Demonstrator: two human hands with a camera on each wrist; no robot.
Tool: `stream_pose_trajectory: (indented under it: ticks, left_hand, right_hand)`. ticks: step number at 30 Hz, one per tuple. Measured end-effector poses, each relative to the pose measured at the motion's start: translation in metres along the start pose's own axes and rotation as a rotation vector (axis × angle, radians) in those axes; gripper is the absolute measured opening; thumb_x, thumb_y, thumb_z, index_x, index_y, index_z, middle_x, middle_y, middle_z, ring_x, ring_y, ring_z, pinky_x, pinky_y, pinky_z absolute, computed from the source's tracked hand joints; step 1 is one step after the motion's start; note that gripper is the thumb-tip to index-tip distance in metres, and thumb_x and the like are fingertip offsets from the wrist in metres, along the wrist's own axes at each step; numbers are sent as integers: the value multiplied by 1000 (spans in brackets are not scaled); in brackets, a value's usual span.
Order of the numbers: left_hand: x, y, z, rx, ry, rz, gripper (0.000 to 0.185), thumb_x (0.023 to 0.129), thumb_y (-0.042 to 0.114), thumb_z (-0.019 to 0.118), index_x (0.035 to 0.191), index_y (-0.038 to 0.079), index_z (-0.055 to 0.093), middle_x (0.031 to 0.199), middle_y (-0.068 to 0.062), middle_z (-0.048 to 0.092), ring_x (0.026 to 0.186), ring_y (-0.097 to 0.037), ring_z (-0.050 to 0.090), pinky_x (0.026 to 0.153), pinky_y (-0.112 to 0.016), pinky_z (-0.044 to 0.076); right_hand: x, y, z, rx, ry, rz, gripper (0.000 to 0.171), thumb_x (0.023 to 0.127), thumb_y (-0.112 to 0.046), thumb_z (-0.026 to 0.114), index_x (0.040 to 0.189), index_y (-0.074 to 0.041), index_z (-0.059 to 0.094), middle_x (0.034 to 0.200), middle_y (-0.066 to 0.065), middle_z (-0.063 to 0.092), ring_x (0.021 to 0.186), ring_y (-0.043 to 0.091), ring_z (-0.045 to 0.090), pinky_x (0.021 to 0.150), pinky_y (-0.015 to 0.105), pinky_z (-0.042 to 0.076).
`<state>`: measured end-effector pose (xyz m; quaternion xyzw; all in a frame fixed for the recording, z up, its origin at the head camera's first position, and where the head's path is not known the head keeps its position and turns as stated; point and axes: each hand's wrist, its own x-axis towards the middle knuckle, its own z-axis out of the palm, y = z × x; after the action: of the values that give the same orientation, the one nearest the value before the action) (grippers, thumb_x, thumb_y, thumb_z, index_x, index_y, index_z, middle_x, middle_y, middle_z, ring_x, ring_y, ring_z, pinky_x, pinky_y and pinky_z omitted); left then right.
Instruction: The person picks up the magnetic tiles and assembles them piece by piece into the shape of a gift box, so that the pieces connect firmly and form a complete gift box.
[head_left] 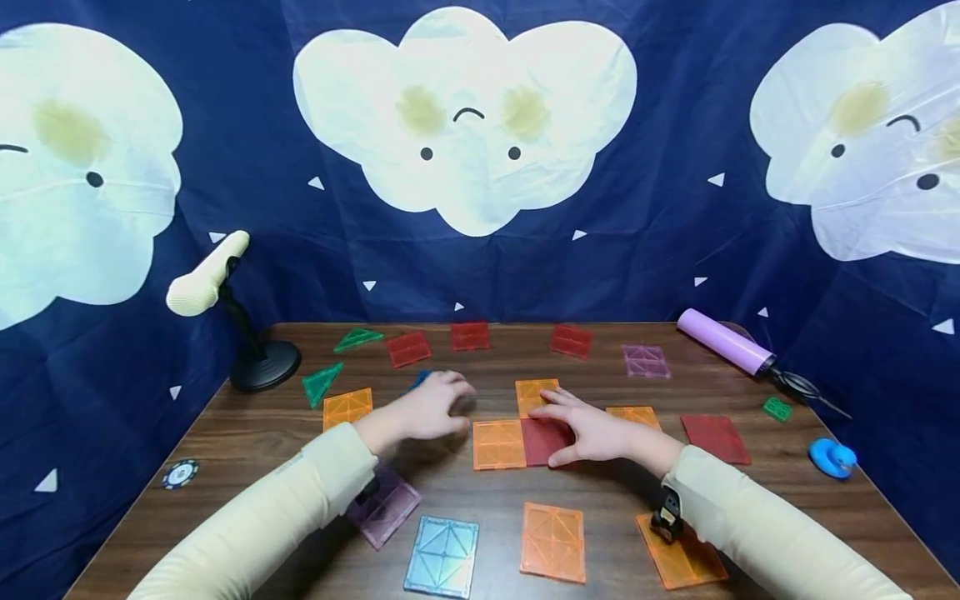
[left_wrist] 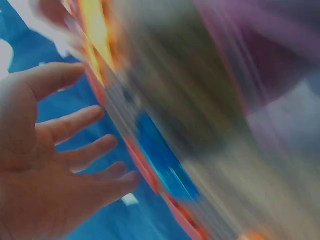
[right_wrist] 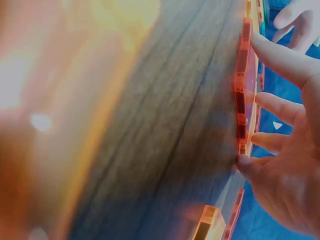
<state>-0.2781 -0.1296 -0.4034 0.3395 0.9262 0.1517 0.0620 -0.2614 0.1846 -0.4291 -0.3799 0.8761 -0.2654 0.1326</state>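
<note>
Spanning a red translucent square plastic tile (head_left: 540,442) with loosely spread fingers, the right hand (head_left: 583,427) is touching rather than clutching: its grip is standing wide, with the thumb lying by the near edge and fingertips reaching the far side, probably to steady the tile against its neighbours. That red tile is lying flat near the middle of the brown wood-grain worktop (head_left: 251,454), meeting an orange translucent square tile (head_left: 498,444) on its left and a second orange square tile (head_left: 534,392) behind it, so the three are forming a corner. The left hand (head_left: 426,408) is hovering just left of this group, its grip also open, fingers parted and holding nothing, perhaps to avoid disturbing the joined edges. Behind it, a blue tile (head_left: 421,379) is showing only partly. A purple translucent tile (head_left: 388,507) is lying partly under the left forearm, while a pale blue square tile (head_left: 442,554) and a third orange square tile (head_left: 552,542) are resting apart nearer the person, seemingly spread out so that each is staying within easy reach.
</note>
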Motion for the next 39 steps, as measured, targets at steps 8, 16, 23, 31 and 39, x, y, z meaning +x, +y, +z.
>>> stream_pose_trajectory:
  ticks: [8, 16, 23, 31, 39]
  left_hand:
    - [-3, -43, -7, -62, -15, -188, 43, 88, 16, 74, 125, 0, 60, 140, -25, 51, 123, -42, 50, 102, -55, 44]
    - [2, -34, -1, -52, -43, -201, 60, 91, 20, 68, 143, -4, 54, 153, -30, 40, 139, -50, 38, 111, -57, 36]
    - [17, -10, 4, -61, -107, -152, 60, 94, 21, 65, 147, -3, 51, 152, -24, 45, 147, -43, 29, 116, -57, 28]
    - [23, 4, 8, -130, -161, -125, 58, 93, 18, 62, 147, 0, 53, 157, -25, 37, 147, -44, 29, 117, -55, 27]
    - [21, 14, 13, -43, -171, -82, 58, 94, 22, 65, 146, -2, 53, 157, -27, 36, 146, -44, 31, 117, -52, 28]
  right_hand:
    - [-4, -7, -1, 3, -12, 30, 75, 83, -24, 85, 148, -4, 51, 161, 29, 26, 149, 53, 11, 112, 71, 21]
    - [0, -10, -2, -14, 8, 47, 75, 82, -22, 86, 146, -2, 52, 160, 29, 27, 148, 54, 15, 112, 70, 23]
    - [6, -12, -1, -22, 9, 57, 75, 82, -23, 86, 146, -3, 52, 161, 29, 27, 147, 54, 17, 112, 69, 26]
    - [14, -9, 6, -31, 5, 59, 75, 82, -25, 86, 146, -6, 53, 161, 27, 28, 147, 52, 20, 112, 68, 27]
    - [11, -10, -1, -33, -11, 24, 74, 84, -29, 84, 146, -2, 53, 159, 29, 30, 147, 51, 23, 112, 66, 28]
